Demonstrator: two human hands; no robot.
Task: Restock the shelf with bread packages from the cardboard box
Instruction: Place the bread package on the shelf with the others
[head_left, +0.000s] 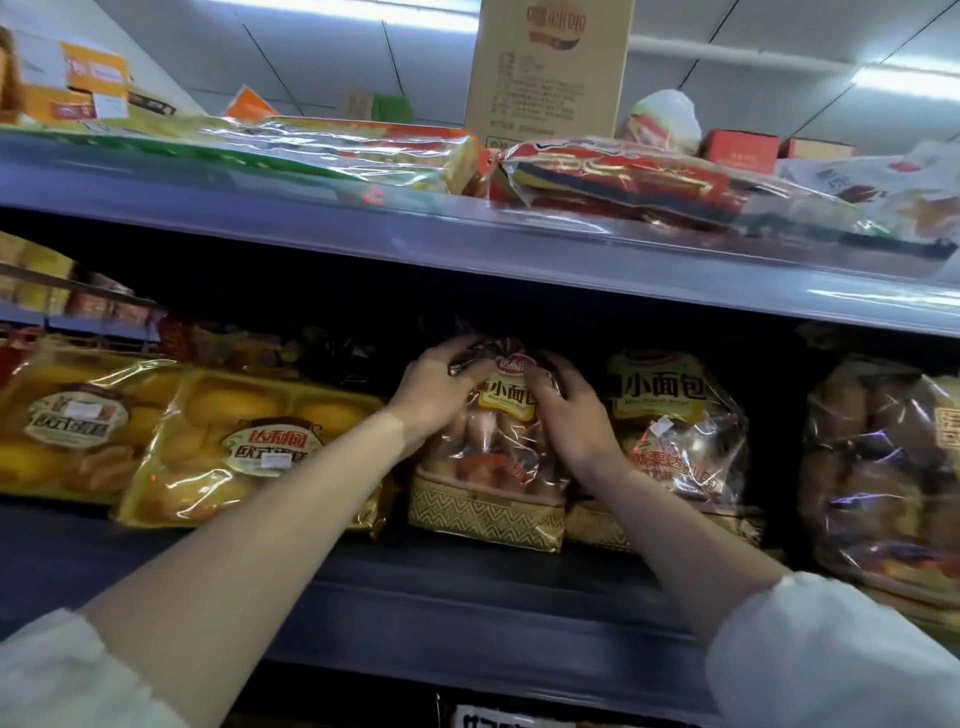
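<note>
A clear bag of small bread rolls (491, 457) with a yellow label and a woven-pattern gold base stands upright on the blue middle shelf (467, 582). My left hand (441, 389) grips its top left corner. My right hand (571, 410) presses on its upper right side. Both forearms reach up from the lower corners in white sleeves. The cardboard box from the task is not in view at floor level.
A matching bread bag (675, 436) stands just right of the held one, and a darker bread bag (883, 467) further right. Yellow tray cake packs (244, 447) lie to the left. The upper shelf (467, 244) holds flat packages and a tall carton (548, 67).
</note>
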